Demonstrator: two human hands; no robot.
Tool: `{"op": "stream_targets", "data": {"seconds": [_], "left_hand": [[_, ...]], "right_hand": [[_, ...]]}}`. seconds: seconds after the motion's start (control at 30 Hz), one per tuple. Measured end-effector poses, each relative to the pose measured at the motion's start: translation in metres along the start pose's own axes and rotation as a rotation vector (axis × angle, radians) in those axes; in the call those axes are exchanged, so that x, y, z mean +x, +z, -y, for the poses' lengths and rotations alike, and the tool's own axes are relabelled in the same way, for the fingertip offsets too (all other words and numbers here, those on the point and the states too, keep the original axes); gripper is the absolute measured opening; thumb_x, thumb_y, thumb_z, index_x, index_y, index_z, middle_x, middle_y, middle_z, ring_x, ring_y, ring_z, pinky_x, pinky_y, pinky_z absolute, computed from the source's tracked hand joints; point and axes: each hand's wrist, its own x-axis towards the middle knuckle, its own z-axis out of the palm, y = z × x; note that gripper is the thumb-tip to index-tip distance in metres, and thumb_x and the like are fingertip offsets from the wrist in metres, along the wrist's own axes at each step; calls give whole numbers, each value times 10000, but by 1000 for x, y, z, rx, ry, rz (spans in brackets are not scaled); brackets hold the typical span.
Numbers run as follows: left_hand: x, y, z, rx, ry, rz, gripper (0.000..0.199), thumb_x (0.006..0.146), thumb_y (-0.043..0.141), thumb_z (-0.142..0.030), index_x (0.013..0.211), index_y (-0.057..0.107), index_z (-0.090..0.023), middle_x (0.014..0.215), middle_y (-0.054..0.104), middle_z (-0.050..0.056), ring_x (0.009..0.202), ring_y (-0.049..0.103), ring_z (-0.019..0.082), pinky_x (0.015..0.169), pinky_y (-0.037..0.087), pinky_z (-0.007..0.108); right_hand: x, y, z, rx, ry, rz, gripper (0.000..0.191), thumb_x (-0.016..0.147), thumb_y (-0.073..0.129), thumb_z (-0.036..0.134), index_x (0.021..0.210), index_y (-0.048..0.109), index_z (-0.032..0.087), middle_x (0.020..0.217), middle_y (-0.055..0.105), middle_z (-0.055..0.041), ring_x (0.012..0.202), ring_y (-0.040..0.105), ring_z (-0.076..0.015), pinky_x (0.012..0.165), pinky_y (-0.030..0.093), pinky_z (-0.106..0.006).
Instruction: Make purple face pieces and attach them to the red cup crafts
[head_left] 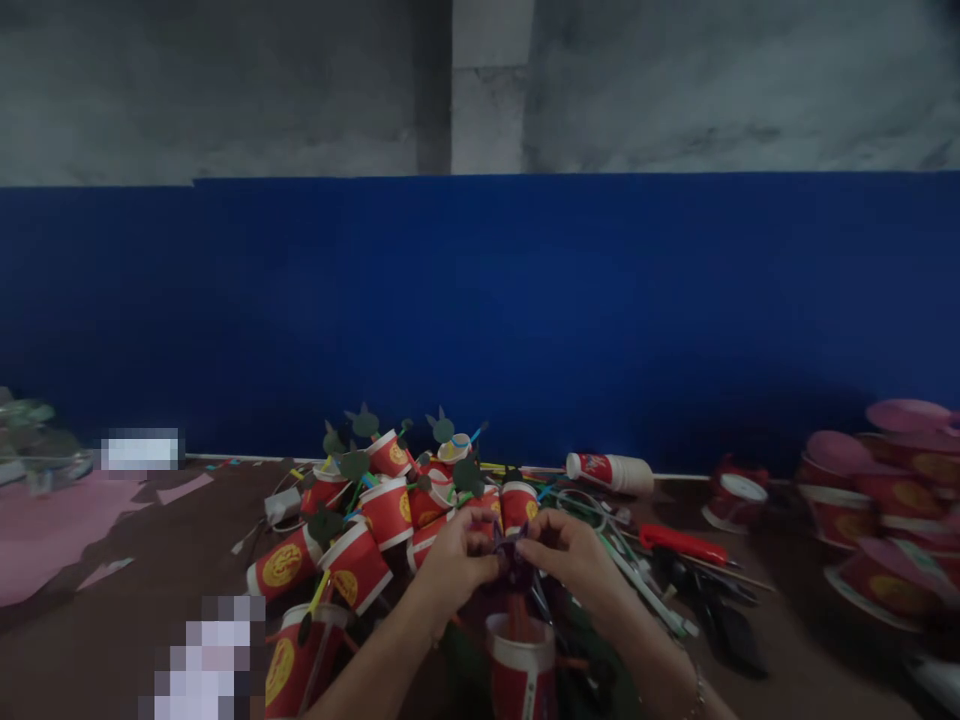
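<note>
A dark purple paper piece with pointed, ear-like tips is between my two hands. My left hand pinches its left side, while the fingers of my right hand close on its right side. Just beneath stands a red paper cup with a white rim, and a reddish-brown strip rises out of it toward the purple piece. Whether the strip is joined to the piece is too dark to tell. Behind my left hand lie several red cups with yellow emblems, coloured straws and dark green animal-head cutouts.
To the right lie a red-handled tool, black scissors-like tools and white strips. Nested cups rest on their side at the back. More cups with pink discs stand far right. Pink paper covers the left side.
</note>
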Motion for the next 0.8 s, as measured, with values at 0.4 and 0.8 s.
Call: {"op": "stream_targets", "data": {"seconds": [0.4, 0.8], "left_hand": [[3, -5, 4, 26, 39, 12, 487, 513, 711, -132, 960, 516, -145, 794, 619, 12, 674, 567, 118, 652, 416, 263], [3, -6, 2, 62, 60, -68, 473, 517, 634, -49, 968, 534, -147, 807, 547, -7, 617, 500, 82, 597, 404, 226]], "right_hand": [[-1, 0, -1, -61, -105, -119, 340, 657, 638, 307, 885, 402, 218, 586, 527, 70, 505, 488, -107, 493, 356, -220], [4, -2, -10, 232, 149, 28, 445, 559, 766, 267, 939, 562, 157, 735, 672, -8, 673, 624, -169, 650, 474, -288]]}}
